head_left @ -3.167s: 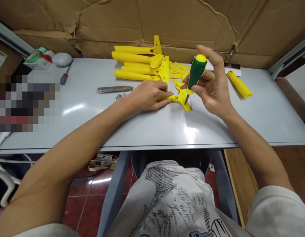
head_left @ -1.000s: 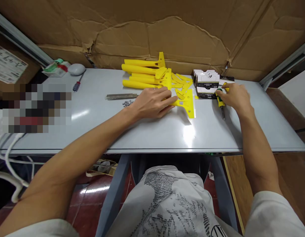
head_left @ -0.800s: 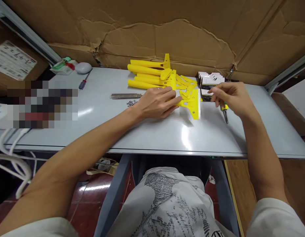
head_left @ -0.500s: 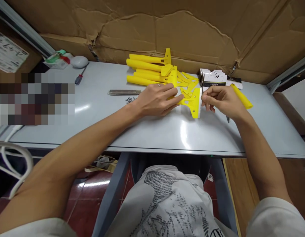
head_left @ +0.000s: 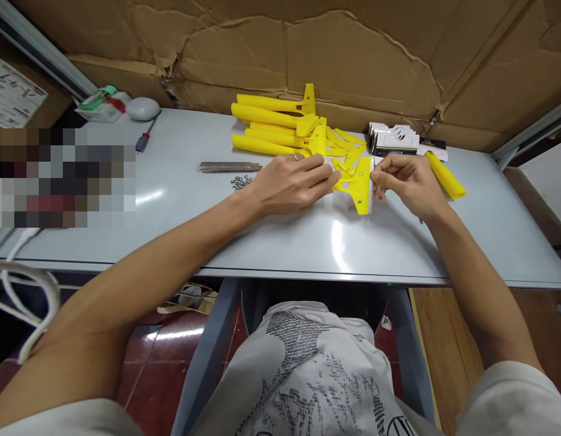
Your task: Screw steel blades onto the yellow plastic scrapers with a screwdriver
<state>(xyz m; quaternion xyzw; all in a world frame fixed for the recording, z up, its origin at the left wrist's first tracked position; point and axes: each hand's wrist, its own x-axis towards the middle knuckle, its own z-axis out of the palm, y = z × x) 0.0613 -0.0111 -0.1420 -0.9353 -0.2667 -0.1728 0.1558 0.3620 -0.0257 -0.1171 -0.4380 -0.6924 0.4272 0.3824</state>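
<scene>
My left hand [head_left: 295, 183] is wrapped round the narrow part of a yellow scraper [head_left: 361, 184], whose wide head points right with small screws in it. Along the head's right edge runs a pale strip [head_left: 372, 181]. My right hand [head_left: 405, 181] pinches at this edge with thumb and forefinger; the fingertips partly hide the strip. Behind my left hand lie several yellow scrapers [head_left: 266, 115], and flat yellow pieces [head_left: 348, 142] lie beside them. A yellow handle [head_left: 445, 175] rests just right of my right hand.
White-and-black packets [head_left: 395, 140] stand behind my right hand. A wrapped stack of blades [head_left: 228, 167] and a heap of small screws [head_left: 240, 181] lie left. Farther left are a screwdriver [head_left: 143, 142], a white rounded object [head_left: 143, 109] and a small box [head_left: 101, 108]. Cardboard [head_left: 244, 57] backs the table [head_left: 180, 224].
The scraper head has tilted slightly and shifted a little to the right, with both hands still at it. The whole view has moved slightly.
</scene>
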